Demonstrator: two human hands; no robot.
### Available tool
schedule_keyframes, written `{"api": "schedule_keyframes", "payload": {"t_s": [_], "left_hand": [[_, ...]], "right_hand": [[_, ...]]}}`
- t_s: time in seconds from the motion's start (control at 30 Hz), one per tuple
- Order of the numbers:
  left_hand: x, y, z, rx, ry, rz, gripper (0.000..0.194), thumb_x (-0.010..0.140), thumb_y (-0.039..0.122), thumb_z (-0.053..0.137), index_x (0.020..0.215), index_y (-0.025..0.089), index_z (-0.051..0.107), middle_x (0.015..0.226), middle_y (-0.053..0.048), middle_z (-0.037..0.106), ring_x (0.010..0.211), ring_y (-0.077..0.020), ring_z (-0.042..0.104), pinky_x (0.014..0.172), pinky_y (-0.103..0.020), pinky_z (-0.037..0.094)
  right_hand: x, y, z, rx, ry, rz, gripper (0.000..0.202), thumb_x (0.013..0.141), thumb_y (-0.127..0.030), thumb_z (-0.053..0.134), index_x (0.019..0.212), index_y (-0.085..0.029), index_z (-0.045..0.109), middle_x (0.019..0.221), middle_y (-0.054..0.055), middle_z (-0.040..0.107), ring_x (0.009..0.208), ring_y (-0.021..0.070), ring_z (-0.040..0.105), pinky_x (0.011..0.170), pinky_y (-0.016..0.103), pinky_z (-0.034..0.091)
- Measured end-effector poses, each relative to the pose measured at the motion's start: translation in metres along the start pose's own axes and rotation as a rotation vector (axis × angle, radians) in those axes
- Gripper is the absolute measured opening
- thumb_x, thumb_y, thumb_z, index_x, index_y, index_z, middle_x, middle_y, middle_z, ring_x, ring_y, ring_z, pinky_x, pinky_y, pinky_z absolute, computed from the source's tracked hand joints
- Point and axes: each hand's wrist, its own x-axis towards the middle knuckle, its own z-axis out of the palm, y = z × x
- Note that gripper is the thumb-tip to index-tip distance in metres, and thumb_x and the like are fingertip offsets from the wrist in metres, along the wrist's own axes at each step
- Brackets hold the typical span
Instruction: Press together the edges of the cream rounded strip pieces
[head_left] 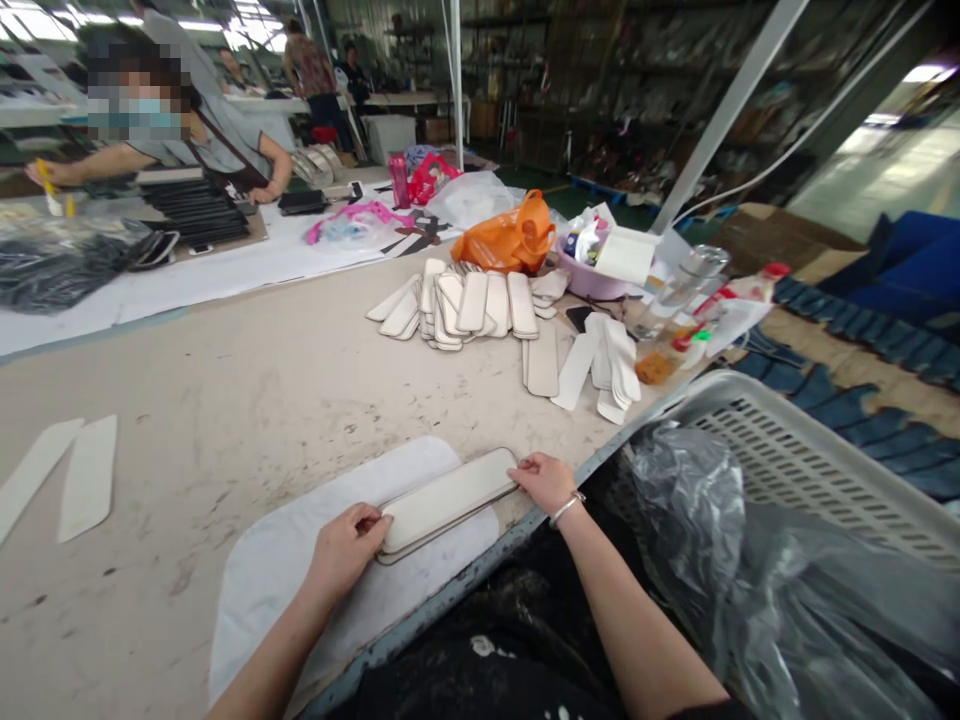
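Note:
A long cream panel (450, 498) with rounded corners and a dark edge lies over a similar piece, on a white sheet (262, 570) near the table's front edge. My left hand (351, 545) pinches the panel's left end between thumb and fingers. At its right end, my right hand (546, 482), with a bracelet on the wrist, grips the edge with its fingertips. Further back sits a heap of similar cream pieces (472, 302). A smaller group (576, 370) lies to the right of it. Two pale strips (90, 478) rest at the far left.
An orange bag (506, 240), a lilac basin (592, 278) and bottles (660, 360) stand along the back and right. A grey plastic crate (795, 430) with clear plastic (697, 490) is beside the table at right. Across the table, a masked person works near stacked black pieces (199, 208).

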Motion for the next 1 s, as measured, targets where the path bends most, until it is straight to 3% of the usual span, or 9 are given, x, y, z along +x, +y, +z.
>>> {"api": "schedule_keyframes", "payload": {"t_s": [0.13,0.3,0.43,0.6,1.0], "left_hand": [[-0.011,-0.015,0.006,-0.195,0.152,0.028,0.027,0.078,0.043,0.055,0.091,0.02,0.05,0.078,0.002,0.06,0.055,-0.0124,0.058,0.055,-0.025,0.048],[-0.025,-0.028,0.008,-0.115,0.325,0.445,0.018,0.083,0.028,0.054,0.098,0.019,0.06,0.092,-0.006,0.058,0.075,-0.014,0.059,0.062,-0.024,0.051],[-0.028,-0.03,0.009,-0.016,0.292,0.633,0.023,0.086,0.018,0.052,0.107,0.021,0.061,0.091,-0.006,0.056,0.082,-0.0139,0.057,0.07,-0.025,0.051],[-0.027,-0.026,0.012,0.008,0.231,0.651,0.02,0.087,0.015,0.05,0.102,0.019,0.062,0.091,-0.007,0.057,0.083,-0.0139,0.057,0.072,-0.026,0.052],[-0.024,-0.037,0.016,0.104,0.327,0.743,0.022,0.085,0.015,0.053,0.105,0.018,0.063,0.098,-0.007,0.062,0.09,-0.0161,0.06,0.083,-0.028,0.054]], "right_hand": [[-0.002,-0.001,-0.003,0.01,-0.033,-0.012,0.021,0.068,-0.041,0.064,0.071,-0.02,0.059,0.058,-0.001,0.065,0.059,0.0157,0.062,0.057,0.025,0.043],[0.0,0.001,-0.004,-0.019,-0.071,-0.025,0.025,0.069,-0.045,0.062,0.073,-0.02,0.058,0.058,0.0,0.065,0.058,0.0168,0.062,0.058,0.026,0.043],[0.0,0.003,-0.004,-0.014,-0.088,-0.023,0.027,0.069,-0.047,0.061,0.075,-0.021,0.058,0.058,0.0,0.065,0.059,0.0169,0.062,0.059,0.027,0.044],[-0.001,0.005,-0.004,0.012,-0.077,-0.022,0.028,0.067,-0.048,0.063,0.073,-0.021,0.058,0.06,-0.001,0.065,0.06,0.0168,0.063,0.06,0.027,0.044],[-0.004,-0.003,-0.004,0.005,-0.009,-0.064,0.019,0.069,-0.04,0.06,0.065,-0.022,0.059,0.054,-0.003,0.062,0.058,0.0144,0.06,0.059,0.025,0.042]]}}
